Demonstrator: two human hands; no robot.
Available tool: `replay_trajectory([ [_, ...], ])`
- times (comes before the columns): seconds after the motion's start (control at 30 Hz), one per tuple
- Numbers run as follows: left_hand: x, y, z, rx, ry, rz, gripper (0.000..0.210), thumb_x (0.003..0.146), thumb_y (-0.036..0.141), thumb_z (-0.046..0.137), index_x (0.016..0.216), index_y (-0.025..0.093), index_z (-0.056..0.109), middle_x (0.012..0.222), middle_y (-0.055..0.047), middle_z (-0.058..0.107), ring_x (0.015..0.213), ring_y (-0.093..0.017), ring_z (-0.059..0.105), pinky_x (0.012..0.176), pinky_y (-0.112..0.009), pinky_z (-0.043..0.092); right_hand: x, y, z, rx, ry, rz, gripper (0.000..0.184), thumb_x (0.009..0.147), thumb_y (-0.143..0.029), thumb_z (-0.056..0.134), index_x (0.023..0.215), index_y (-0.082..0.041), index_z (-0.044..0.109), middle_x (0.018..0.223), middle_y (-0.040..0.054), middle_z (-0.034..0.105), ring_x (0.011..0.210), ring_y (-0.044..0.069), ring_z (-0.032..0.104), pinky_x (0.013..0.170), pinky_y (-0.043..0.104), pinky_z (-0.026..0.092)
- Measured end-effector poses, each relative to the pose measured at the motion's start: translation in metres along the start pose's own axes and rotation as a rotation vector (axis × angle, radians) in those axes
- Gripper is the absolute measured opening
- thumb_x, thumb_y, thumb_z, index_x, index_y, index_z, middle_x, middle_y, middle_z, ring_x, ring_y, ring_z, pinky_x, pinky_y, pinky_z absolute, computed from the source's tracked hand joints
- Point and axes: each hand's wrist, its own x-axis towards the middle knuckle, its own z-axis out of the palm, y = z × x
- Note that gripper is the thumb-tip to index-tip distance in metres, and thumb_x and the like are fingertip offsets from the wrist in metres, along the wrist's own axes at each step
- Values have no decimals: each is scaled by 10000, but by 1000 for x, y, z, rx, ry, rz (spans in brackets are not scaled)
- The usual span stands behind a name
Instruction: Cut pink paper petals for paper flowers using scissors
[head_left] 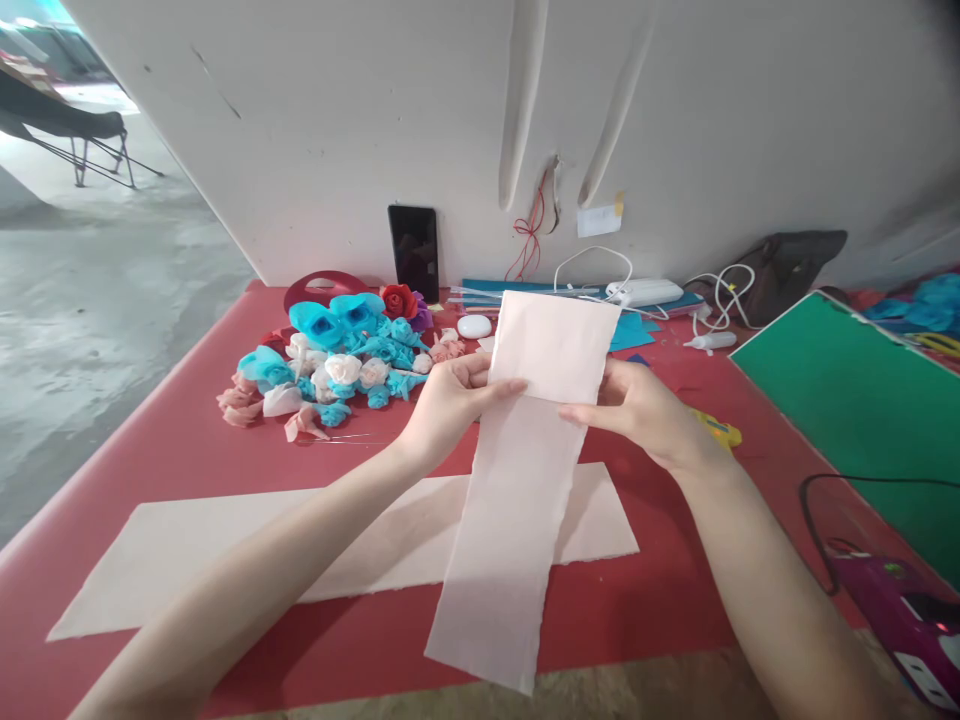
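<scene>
A long pale pink strip of crepe paper (517, 500) is held up over the table between my two hands. My left hand (461, 400) pinches its left edge, thumb on the front and fingers behind. On the right edge my right hand (637, 405) grips it the same way. A crease or edge crosses the strip at the thumbs, and its lower end hangs toward the table's front. Beneath it, a second pale strip of paper (225, 540) lies flat, partly covered by my left forearm. The fingers behind the strip are partly hidden.
Blue, white and pink paper flowers (345, 370) are heaped at the back left of the red table (315, 655). A black phone (415, 250) leans on the wall. A green board (855, 400) and a purple power strip (892, 610) with a cable lie at the right.
</scene>
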Motion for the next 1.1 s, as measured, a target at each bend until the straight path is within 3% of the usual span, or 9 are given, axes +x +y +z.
replay_trajectory([
  [0.2, 0, -1, -1, 1, 0, -8, 290, 709, 216, 687, 995, 169, 668, 870, -17, 732, 765, -158, 674, 675, -227, 529, 0, -1, -2, -21, 9, -8, 317, 644, -229, 726, 949, -186, 650, 997, 54, 703, 917, 242, 645, 775, 369, 524],
  [0.57, -2, -2, 1, -53, -29, -39, 275, 697, 271, 692, 944, 153, 672, 855, -36, 719, 778, -185, 671, 746, -296, 523, 0, 10, 8, 193, -7, 74, 262, 687, -322, 727, 937, -257, 689, 938, -6, 720, 885, 170, 650, 715, 236, 517],
  [0.67, -3, 3, 1, -50, -68, -41, 326, 712, 262, 679, 1022, 170, 635, 883, -35, 708, 770, -173, 664, 729, -281, 515, -2, 7, 6, 200, -28, 98, 250, 680, -320, 730, 914, -239, 694, 910, 3, 723, 870, 174, 652, 702, 235, 515],
  [0.83, -3, 20, -3, -28, -107, -61, 410, 737, 245, 645, 1130, 201, 534, 956, -38, 655, 823, -171, 634, 687, -255, 510, -7, 0, 2, 117, -186, 195, 237, 669, -328, 725, 837, -164, 689, 829, 40, 710, 773, 191, 649, 640, 260, 506],
  [0.93, -4, 30, -10, 6, -119, -40, 356, 751, 223, 628, 1089, 243, 521, 962, -6, 611, 817, -137, 607, 655, -208, 498, -10, -5, 2, 136, -286, 217, 281, 665, -293, 718, 912, -173, 658, 853, 24, 690, 788, 179, 637, 651, 254, 497],
  [1.1, -5, 42, -26, 214, -397, 15, 149, 813, 280, 562, 960, 261, 581, 948, 8, 632, 794, -146, 612, 638, -218, 480, -10, -7, 3, 43, -479, 231, 261, 675, -269, 682, 907, -156, 643, 851, 17, 652, 779, 161, 606, 654, 239, 471],
])
